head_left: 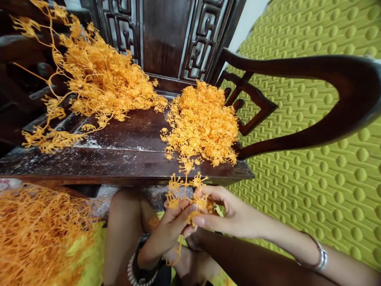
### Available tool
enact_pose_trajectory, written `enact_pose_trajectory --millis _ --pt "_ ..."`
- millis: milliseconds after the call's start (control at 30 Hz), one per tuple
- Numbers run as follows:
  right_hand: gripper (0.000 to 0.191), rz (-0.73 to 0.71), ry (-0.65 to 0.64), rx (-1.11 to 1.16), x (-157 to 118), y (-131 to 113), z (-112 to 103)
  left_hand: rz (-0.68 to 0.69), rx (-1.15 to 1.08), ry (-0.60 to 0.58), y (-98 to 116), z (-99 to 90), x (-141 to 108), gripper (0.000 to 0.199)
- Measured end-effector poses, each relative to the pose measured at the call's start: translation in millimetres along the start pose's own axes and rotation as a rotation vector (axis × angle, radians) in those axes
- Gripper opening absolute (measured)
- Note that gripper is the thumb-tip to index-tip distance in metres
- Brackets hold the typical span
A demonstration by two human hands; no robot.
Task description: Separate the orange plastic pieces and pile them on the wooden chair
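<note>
1. Head view, landmark: a dark wooden chair seat (125,147) serving as the table, its near edge running just above the hands.

2. Left hand (166,234), below the seat's near edge: grip narrow, fingers pinched on an orange plastic sprig (186,190) at its lower stem. A beaded bracelet (132,274) sits at the wrist.

3. Right hand (229,210), below the seat's near edge and touching the left: grip narrow, thumb and fingers closed on the small flower-like heads of the same sprig. A silver bangle (320,258) sits on the forearm.

4. Sprig: held upright between both hands, its top reaching up to the seat's edge, a thin stem trailing down below the fingers.

5. Compact heap of small orange pieces (205,123) on the right part of the seat, just above the hands; pieces short and loose, so judged to be the finished lot.

6. Tangled pile of long branched sprigs (98,79) on the left and rear of the seat, stems sticking out; judged to be unworked stock.

7. Second mass of long orange stems (35,234) below the seat's left end, beside the person's knee; whether worked or not, cannot tell.

8. Progress, as a judgement: a good share is stripped, yet the unworked pile remains at least as large as the heap.

9. Green dimpled mat (312,178) to the right of the seat; curved chair arm (312,75) above it.
</note>
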State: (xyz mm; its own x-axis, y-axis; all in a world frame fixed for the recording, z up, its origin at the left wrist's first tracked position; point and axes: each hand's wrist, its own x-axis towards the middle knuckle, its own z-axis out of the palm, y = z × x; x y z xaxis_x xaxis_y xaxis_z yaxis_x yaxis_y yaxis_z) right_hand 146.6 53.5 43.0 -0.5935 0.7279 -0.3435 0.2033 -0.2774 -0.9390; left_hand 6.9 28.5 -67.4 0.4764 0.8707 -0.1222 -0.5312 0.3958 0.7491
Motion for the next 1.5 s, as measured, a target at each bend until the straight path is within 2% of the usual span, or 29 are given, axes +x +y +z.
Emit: enact_pose_trajectory --millis 67,167,233,300,400,467,567,633,767,900,967,1033,1100,1233,1300,1400,1500 --pt "0.026 0.019 -0.032 0.038 0.0 -0.4 0.6 -0.006 0.012 0.047 1.8 5.7 -1.6 0.052" --pt "0.029 0.038 -0.018 -0.032 2.1 -0.6 -1.7 0.052 0.049 0.146 0.2 12.7 -2.4 0.053" --pt "0.029 0.056 -0.003 -0.062 4.2 0.3 -4.2 0.097 0.072 0.145 -3.9 15.8 -1.5 0.055" --pt "0.030 0.072 0.037 -0.049 6.2 2.1 -6.4 0.119 0.074 0.147 -7.7 18.1 -0.1 0.059" --pt "0.035 0.049 0.141 -0.014 8.4 4.7 -8.5 0.135 0.049 0.249 -7.7 19.0 2.0 0.058" --pt "0.036 0.017 0.192 -0.003 9.3 6.0 -9.4 0.109 0.019 0.194 -4.2 16.6 3.4 0.057" --pt "0.034 -0.018 0.270 0.023 10.3 8.7 -11.1 0.065 -0.097 -0.039 -0.4 8.4 5.9 0.054" --pt "0.034 -0.006 0.284 0.036 10.9 11.9 -12.5 0.095 -0.159 -0.072 -1.4 2.4 7.5 0.050" --pt "0.041 0.074 0.116 0.027 13.4 17.0 -12.6 0.162 -0.009 -0.004 -5.4 -2.9 8.6 0.045" --pt "0.036 0.047 -0.025 0.047 14.0 9.2 -8.1 0.108 0.200 -0.037 -3.4 -1.0 6.9 0.052" --pt "0.038 0.056 -0.050 0.022 10.9 2.7 -7.7 0.093 0.215 -0.079 -2.2 -1.3 5.6 0.053" --pt "0.040 0.095 -0.019 -0.022 5.5 -1.9 -9.8 0.081 0.129 -0.154 -1.7 -1.8 4.0 0.049" --pt "0.041 0.119 -0.019 -0.049 0.1 -3.5 -12.8 0.042 -0.056 -0.234 -1.3 0.1 2.6 0.044" --pt "0.036 0.024 -0.156 -0.015 -3.1 -1.2 -12.4 0.006 -0.388 -0.329 -2.2 15.1 1.2 0.057" --pt "0.035 -0.031 -0.171 0.033 -1.1 0.1 -7.7 0.046 -0.432 -0.326 -5.8 23.5 0.2 0.065" --pt "0.034 -0.087 -0.186 0.051 2.0 0.6 2.2 0.076 -0.440 -0.331 -16.8 29.4 -4.7 0.066" --pt "0.032 -0.100 -0.258 0.055 3.0 0.1 10.8 0.011 -0.342 -0.391 -30.4 25.1 -12.7 0.064"
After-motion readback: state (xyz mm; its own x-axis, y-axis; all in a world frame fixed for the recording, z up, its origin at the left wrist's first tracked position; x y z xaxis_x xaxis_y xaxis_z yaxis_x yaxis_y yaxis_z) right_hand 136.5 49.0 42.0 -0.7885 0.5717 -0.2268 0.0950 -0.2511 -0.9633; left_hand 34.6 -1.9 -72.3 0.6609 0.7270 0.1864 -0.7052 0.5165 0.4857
